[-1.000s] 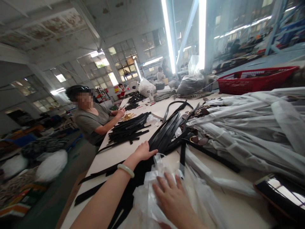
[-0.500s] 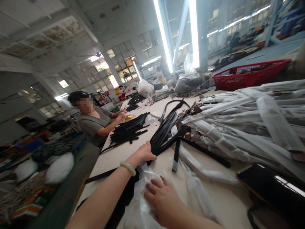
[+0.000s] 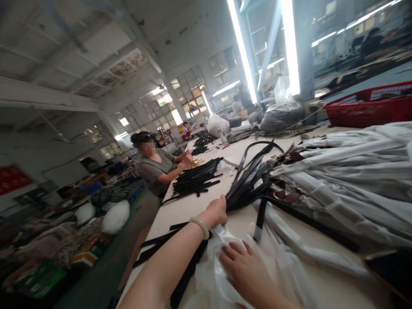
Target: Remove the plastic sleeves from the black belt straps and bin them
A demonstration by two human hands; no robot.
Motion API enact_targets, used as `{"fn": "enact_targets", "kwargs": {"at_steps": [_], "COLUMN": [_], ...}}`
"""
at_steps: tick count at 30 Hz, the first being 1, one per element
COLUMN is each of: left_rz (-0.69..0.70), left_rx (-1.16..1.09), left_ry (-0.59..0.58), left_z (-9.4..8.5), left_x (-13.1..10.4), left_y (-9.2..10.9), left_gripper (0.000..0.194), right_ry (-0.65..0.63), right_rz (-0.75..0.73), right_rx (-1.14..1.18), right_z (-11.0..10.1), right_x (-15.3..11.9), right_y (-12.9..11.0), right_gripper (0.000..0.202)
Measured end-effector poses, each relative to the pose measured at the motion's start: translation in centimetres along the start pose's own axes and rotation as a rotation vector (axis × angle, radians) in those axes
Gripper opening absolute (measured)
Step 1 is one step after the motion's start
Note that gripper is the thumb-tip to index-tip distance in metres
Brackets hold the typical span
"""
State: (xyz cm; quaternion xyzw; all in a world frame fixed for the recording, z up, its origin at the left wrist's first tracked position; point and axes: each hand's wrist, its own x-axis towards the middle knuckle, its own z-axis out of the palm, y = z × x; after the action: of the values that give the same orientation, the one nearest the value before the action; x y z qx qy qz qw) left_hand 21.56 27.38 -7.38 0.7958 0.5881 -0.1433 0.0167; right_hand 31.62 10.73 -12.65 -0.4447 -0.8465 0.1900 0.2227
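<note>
My left hand [image 3: 216, 211], with a pale green bangle [image 3: 200, 227] on its wrist, is closed round the near end of a bundle of black straps [image 3: 249, 182]. The straps fan out away from it across the table. Its fingertips are mostly hidden behind the back of the hand. Below it lies a clear plastic bag [image 3: 214, 253], partly covering more black straps [image 3: 189, 274]. My right hand [image 3: 243, 270] lies palm down on this bag with its fingers spread. A single black strap with a grey end [image 3: 261, 219] rests just beyond.
White-wrapped straps with brown ends [image 3: 347, 184] pile up on the right, below a red basket [image 3: 370, 107]. Across the table [image 3: 180, 208], a co-worker [image 3: 156, 167] handles small gold pieces [image 3: 195, 163] beside a black strap pile [image 3: 196, 176]. A dark shiny object [image 3: 391, 270] sits at lower right.
The view has swung left, so everything sits further right. My left hand has closed more tightly on the black straps, which look more bunched. My right hand stays on the bag.
</note>
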Motion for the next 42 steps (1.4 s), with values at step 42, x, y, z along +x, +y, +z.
{"fn": "enact_targets", "kwargs": {"at_steps": [42], "left_rz": [0.231], "left_rx": [-0.346], "left_ry": [0.255], "left_z": [5.1], "left_x": [-6.1], "left_y": [-2.4], "left_gripper": [0.069], "right_ry": [-0.155], "right_rz": [0.269], "right_rx": [-0.108], "right_z": [-8.2], "right_x": [2.0], "right_y": [3.4], "right_gripper": [0.087]}}
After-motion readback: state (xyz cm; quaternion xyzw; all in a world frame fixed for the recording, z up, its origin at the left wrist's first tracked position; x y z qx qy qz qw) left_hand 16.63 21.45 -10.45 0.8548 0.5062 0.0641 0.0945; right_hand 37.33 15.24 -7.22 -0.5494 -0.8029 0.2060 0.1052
